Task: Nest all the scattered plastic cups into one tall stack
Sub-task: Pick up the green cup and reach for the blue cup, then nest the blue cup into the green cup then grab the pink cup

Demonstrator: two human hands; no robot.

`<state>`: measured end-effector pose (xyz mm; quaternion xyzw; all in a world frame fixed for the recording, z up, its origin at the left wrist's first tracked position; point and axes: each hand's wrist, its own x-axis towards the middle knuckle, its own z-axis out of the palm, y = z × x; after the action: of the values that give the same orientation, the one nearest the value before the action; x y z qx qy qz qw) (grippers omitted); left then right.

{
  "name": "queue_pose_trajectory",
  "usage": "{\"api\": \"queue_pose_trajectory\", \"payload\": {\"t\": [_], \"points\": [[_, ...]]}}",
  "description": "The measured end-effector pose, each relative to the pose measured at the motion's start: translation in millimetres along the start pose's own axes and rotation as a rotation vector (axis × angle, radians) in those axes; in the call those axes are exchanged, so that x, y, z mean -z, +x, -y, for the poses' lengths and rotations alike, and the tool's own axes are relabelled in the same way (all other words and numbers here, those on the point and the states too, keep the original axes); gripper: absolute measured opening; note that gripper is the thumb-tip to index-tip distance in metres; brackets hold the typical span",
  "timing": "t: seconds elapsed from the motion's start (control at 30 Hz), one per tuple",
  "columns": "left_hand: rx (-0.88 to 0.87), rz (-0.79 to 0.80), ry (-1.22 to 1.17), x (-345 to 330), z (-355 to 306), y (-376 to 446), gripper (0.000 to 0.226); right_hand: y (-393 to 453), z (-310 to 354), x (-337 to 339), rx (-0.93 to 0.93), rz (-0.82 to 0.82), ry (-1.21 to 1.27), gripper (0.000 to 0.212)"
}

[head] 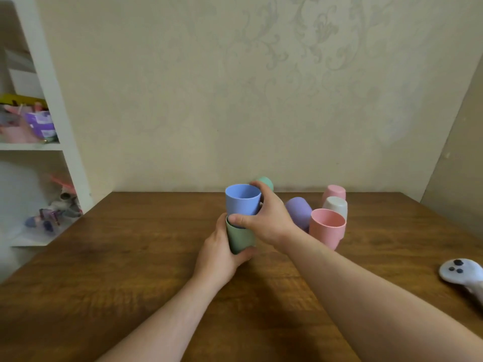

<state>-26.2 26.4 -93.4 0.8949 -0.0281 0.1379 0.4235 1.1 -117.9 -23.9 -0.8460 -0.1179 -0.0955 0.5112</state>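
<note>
Stack: two cups, a blue cup (243, 199) seated mouth-up in a green cup (240, 237), the blue one only part way in and tilted slightly; the pair sits over the middle of the worktop (130, 257).
Left hand (218, 258): grip clamped around the lower wall of the green cup, fingers wrapped behind it, thumb at its near side.
Right hand (266, 218): grip clamped on the blue cup from the right, thumb lying across its lower front just above the green rim, fingers curled over its far side.
Loose cups, counted: five, all farther back than or to the right of the stack.
Second green cup (266, 182): one, just behind the stack, mostly hidden by the right hand; I cannot tell how it lies.
Purple cup (299, 212): one, right of the stack, bottom up and leaning.
Pink cups: two; the near pink cup (326, 228) stands mouth-up just right of the purple one, the far pink cup (334, 193) is bottom up, farthest back right of the stack.
White cup (335, 206): one, bottom up, between the two pink ones.
Total cups in sight: seven.
Game controller (462, 274): one, white with dark buttons, well to the right of the stack near the worktop's edge.
Shelf unit (52, 100): one, white, far left of the stack, with cluttered shelves whose contents are too blurred to name.
</note>
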Motion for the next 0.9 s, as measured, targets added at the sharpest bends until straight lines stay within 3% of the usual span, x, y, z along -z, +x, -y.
{"api": "queue_pose_trajectory", "payload": {"t": [0.23,0.4,0.47,0.57,0.63,0.77,0.83,0.9], "points": [[0.113,0.201,-0.192,19.6,-3.1,21.2,0.115,-12.0,-15.1,-6.7,-0.040,-0.006,0.038,0.075],[0.119,0.067,-0.529,-3.7,-31.6,20.6,0.059,-19.0,-13.1,-13.0,-0.091,-0.007,0.137,0.088],[0.128,0.049,-0.617,-15.3,-33.5,20.8,0.054,-19.7,-12.0,-8.5,-0.112,-0.019,0.142,0.089],[0.116,0.031,-0.678,-24.3,-34.1,19.7,0.054,-23.5,-16.4,1.5,-0.110,-0.005,0.103,0.080],[0.111,0.029,-0.653,-26.8,-35.3,19.4,0.054,-25.4,-16.9,9.3,-0.098,0.028,0.042,0.086],[0.130,0.020,-0.676,-29.8,-34.1,23.9,0.072,-25.2,0.5,41.6,-0.095,0.273,-0.120,0.137],[0.095,0.020,-0.618,-31.7,-32.0,25.2,0.088,-24.5,15.0,69.8,-0.019,0.236,-0.258,0.131],[0.060,0.008,-0.572,-34.7,-31.8,22.0,0.097,-20.8,21.7,100.4,0.080,0.065,-0.446,0.108]]}}
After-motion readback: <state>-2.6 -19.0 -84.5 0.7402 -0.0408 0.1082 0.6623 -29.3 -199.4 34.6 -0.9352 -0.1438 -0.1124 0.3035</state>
